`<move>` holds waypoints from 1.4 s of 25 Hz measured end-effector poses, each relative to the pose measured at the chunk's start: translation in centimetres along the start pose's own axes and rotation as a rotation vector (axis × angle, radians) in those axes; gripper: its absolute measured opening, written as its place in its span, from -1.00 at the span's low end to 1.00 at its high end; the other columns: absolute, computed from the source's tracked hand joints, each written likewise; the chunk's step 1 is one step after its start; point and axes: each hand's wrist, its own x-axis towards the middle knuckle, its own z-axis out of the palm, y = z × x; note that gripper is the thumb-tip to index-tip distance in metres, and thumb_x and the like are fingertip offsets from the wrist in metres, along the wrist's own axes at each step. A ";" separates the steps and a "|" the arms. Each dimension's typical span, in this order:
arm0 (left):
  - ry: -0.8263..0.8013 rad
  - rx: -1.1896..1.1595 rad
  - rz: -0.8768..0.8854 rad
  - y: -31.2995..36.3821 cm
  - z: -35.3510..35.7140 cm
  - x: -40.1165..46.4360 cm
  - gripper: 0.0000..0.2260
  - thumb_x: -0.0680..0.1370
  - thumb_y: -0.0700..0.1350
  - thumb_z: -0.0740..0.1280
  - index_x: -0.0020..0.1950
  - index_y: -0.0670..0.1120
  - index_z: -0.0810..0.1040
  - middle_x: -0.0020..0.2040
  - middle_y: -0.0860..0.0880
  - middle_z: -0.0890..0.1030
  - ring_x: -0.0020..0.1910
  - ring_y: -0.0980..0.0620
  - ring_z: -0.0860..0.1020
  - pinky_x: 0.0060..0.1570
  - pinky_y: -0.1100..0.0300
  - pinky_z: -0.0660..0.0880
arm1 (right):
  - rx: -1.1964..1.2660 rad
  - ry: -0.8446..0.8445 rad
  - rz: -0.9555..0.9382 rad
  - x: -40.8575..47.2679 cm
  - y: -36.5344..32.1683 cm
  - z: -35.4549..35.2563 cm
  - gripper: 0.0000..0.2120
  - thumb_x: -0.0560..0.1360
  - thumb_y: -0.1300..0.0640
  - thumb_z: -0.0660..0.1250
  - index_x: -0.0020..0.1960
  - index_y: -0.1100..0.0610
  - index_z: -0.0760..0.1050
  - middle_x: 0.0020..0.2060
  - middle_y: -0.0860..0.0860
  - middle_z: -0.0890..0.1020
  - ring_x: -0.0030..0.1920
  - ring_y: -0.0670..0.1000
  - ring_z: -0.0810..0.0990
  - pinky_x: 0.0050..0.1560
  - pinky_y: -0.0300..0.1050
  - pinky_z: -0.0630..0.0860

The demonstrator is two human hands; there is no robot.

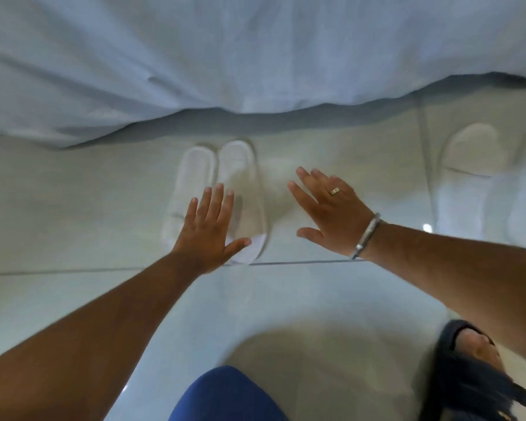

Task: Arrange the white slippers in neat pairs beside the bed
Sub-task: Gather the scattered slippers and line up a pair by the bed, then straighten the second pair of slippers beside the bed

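Two white slippers lie side by side on the pale tiled floor, toes toward the bed: the left slipper (186, 177) and the right slipper (240, 171) touch along their inner edges. My left hand (207, 229) is spread flat above their heel ends, fingers apart, holding nothing. My right hand (325, 211), with a ring and a silver bangle, hovers open over bare floor just right of the pair. Another white slipper (471, 159) lies blurred at the far right, with a second one cut by the frame edge beside it.
The bed's white sheet (225, 56) hangs across the top of the view, its hem just beyond the slippers' toes. My knee in blue cloth (228, 393) and my foot in a dark sandal (468, 360) are at the bottom. Tile joints cross the floor.
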 end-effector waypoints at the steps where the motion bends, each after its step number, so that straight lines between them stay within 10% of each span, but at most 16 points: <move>1: 0.011 -0.023 0.064 3.5 0.0 2.0 -0.12 0.51 0.45 -0.08 0.61 -0.12 -0.15 0.62 -0.18 -0.16 0.59 -0.21 -0.17 0.54 -0.16 -0.10 | -0.058 -0.006 -0.006 -2.9 3.4 -1.3 -0.15 0.37 -0.22 0.35 0.50 0.14 0.13 0.50 0.23 0.21 0.44 0.29 0.28 0.34 0.27 0.31; 11: -0.034 -0.049 0.486 37.9 0.9 18.8 -0.26 0.61 0.26 0.05 0.60 -0.08 -0.22 0.61 -0.13 -0.26 0.58 -0.12 -0.26 0.56 -0.08 -0.16 | -0.062 -0.173 0.878 -27.9 31.0 0.9 -0.20 0.46 -0.15 0.33 0.50 0.22 0.10 0.50 0.27 0.20 0.43 0.31 0.26 0.38 0.21 0.27; 24: -0.033 0.017 0.349 44.3 2.3 25.5 -0.32 0.66 0.06 0.08 0.59 -0.19 -0.23 0.62 -0.19 -0.24 0.59 -0.18 -0.22 0.54 -0.01 -0.16 | 0.099 -0.131 0.630 -24.5 31.3 6.3 -0.25 0.45 -0.24 0.23 0.46 0.18 0.18 0.47 0.23 0.25 0.45 0.20 0.25 0.31 0.11 0.42; 30: -0.033 -0.066 0.375 46.5 3.0 22.6 -0.37 0.65 0.08 0.09 0.61 -0.07 -0.16 0.62 -0.15 -0.21 0.59 -0.19 -0.18 0.53 -0.05 -0.14 | -0.039 0.153 0.520 -21.8 39.0 2.0 -0.59 0.43 0.15 0.18 0.27 0.08 0.46 0.20 0.18 0.56 0.08 0.28 0.55 -0.02 0.14 0.50; 35: -0.082 0.097 0.501 48.6 4.5 20.0 -0.49 0.67 0.11 0.01 0.61 0.05 0.00 0.63 -0.15 -0.05 0.59 -0.25 -0.09 0.54 -0.22 -0.09 | 0.063 -0.359 0.240 -14.1 42.6 0.2 -0.38 0.51 0.28 0.12 0.48 -0.17 0.17 0.54 -0.11 0.14 0.53 0.06 0.09 0.51 0.05 0.09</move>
